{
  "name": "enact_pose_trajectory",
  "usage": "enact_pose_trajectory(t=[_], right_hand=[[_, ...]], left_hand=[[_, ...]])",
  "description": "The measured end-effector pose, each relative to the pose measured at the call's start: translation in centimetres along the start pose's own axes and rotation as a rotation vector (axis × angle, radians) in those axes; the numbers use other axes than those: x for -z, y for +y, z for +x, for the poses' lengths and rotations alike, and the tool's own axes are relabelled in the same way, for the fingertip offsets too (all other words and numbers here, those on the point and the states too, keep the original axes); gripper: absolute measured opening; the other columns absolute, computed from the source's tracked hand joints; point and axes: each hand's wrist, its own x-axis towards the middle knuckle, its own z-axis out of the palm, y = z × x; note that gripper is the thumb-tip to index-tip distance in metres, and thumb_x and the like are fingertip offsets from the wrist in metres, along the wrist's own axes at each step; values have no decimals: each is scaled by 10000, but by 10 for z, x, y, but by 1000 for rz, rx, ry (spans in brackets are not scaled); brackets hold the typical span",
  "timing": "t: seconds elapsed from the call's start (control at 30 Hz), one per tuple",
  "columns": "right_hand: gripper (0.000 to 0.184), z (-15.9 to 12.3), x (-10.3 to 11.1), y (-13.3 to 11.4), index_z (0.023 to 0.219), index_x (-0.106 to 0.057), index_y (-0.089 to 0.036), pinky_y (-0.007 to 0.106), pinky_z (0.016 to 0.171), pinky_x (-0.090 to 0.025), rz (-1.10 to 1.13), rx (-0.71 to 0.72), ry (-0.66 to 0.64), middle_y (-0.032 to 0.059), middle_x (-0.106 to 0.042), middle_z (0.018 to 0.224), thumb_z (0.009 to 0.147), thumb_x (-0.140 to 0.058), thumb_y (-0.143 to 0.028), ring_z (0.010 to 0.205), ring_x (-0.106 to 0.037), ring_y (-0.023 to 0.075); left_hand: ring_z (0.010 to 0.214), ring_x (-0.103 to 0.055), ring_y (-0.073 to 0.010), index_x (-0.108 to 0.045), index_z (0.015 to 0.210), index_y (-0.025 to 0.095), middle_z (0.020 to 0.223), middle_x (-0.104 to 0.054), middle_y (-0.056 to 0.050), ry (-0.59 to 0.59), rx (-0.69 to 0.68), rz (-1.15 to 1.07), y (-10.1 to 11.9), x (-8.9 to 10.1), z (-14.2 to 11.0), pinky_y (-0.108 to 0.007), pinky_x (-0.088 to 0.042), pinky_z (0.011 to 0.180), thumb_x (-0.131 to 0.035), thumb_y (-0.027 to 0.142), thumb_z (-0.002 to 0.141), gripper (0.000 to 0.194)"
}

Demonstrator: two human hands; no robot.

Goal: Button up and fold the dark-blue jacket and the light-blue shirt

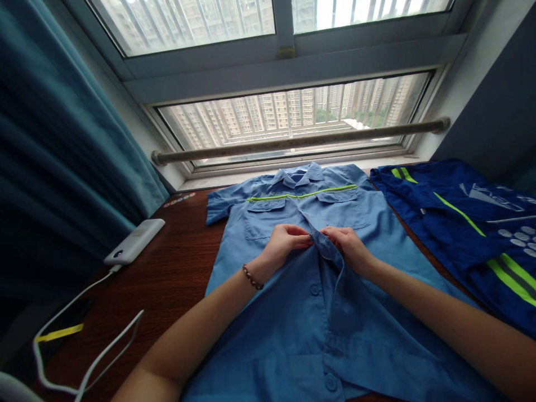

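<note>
A light blue short-sleeved work shirt (272, 301) lies front side up, its collar toward the window and a yellow-green stripe across the chest. Below the chest pockets, my left hand (288, 239) pinches the front edge on the button side. Opposite it, my right hand (345, 245) grips the raised edge of the other front panel, fingertips close to those of my left. What sits between the fingertips is too small to make out. Lower down, a button (315, 290) and another button (330, 382) show on the left panel, and the lower front hangs partly apart.
A dark blue garment (444, 218) with yellow-green stripes lies at the right. On the brown wooden table (180, 257), a white power bank (134, 241) with a white cable (79, 301) rests at the left, beside a blue curtain (62, 139). A metal rail (301, 143) crosses the window behind.
</note>
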Motion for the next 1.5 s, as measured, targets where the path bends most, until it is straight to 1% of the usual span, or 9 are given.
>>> enact_pose_trajectory(t=[0.13,0.23,0.3,0.5,0.7,0.83,1.03,1.2,1.5], right_hand=[[240,-1,-1,-2,787,-685,-153,209,515,-409,-9,9,-15,21,-626,654,687,-614,-360,563,-540,114],[231,-1,1,-3,796,-700,-169,227,619,-441,-137,125,-24,29,-656,789,691,-618,-358,687,-578,134],[215,0,2,-2,799,-706,-178,244,666,-449,-254,207,-9,29,-664,819,690,-625,-344,743,-591,152],[175,4,1,6,755,-708,-205,280,591,-457,-508,290,129,27,-677,704,671,-642,-344,640,-609,182],[97,7,-2,15,687,-665,-225,272,578,-404,-656,425,246,9,-639,632,669,-639,-317,582,-564,160],[61,7,-6,18,686,-597,-226,258,543,-357,-792,457,286,-18,-584,563,677,-625,-279,521,-513,137],[178,4,-9,19,716,-485,-221,247,519,-361,-742,441,271,-33,-550,571,672,-634,-308,520,-507,131],[212,3,-6,23,671,-481,-211,245,526,-372,-755,427,238,-24,-537,583,689,-632,-358,538,-498,126],[249,7,0,29,689,-501,-181,231,519,-389,-697,386,197,-23,-541,593,694,-630,-394,540,-498,113]], left_hand=[[652,-629,-156,-650,679,86,671,-662,-72,-10,11,-38,1,1,0,-291,-509,712,-783,206,515,242],[659,-631,-162,-655,685,84,674,-665,-73,-13,-2,-41,0,1,0,-300,-507,721,-779,213,520,243],[663,-630,-165,-660,693,86,680,-668,-73,-16,-15,-32,-1,1,-1,-300,-504,721,-775,219,524,244],[604,-602,-140,-681,701,100,656,-665,-53,9,-83,78,-5,-3,-2,-248,-482,630,-764,235,527,236],[647,-605,-133,-670,708,101,687,-663,-54,2,-65,-22,-13,-9,0,-236,-472,654,-726,323,595,255],[557,-555,-83,-648,682,106,619,-632,-16,57,-98,29,-18,-11,1,-176,-417,536,-748,289,577,233],[551,-577,-102,-593,644,104,585,-606,-13,120,34,-191,-16,-10,1,-213,-453,573,-777,171,517,233],[548,-588,-115,-566,626,106,567,-593,-14,183,147,-352,-13,-12,0,-228,-476,582,-751,50,507,227],[510,-575,-105,-554,576,88,527,-574,-20,196,168,-346,-11,-13,-1,-198,-468,544,-684,-15,541,169]])
